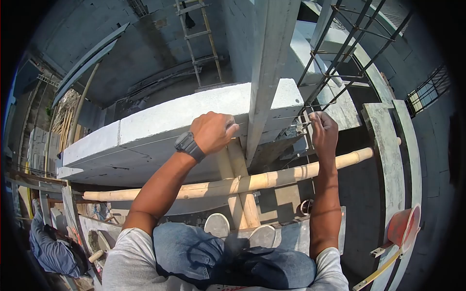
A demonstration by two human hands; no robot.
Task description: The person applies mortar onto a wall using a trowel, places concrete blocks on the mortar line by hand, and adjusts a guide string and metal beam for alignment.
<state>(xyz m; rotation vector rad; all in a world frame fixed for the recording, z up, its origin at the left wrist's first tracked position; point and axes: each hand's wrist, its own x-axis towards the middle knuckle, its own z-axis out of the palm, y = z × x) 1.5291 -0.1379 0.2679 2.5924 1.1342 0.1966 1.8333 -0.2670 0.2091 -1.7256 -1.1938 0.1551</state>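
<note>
My left hand, with a dark watch on the wrist, is closed in a pinch in front of the white block wall. A thin string stretches from it, past an upright metal post, towards my right hand. The fingers of my right hand are pinched on the string's end beside the rebar column cage. More string runs along the wall's face to the left. Below both hands lies a bamboo pole, level across the scaffold.
My shoes rest near crossing bamboo supports. Wooden planks stand at the right, with a red bucket and a yellow-edged level. A bamboo ladder leans beyond the wall. Another person is at the lower left.
</note>
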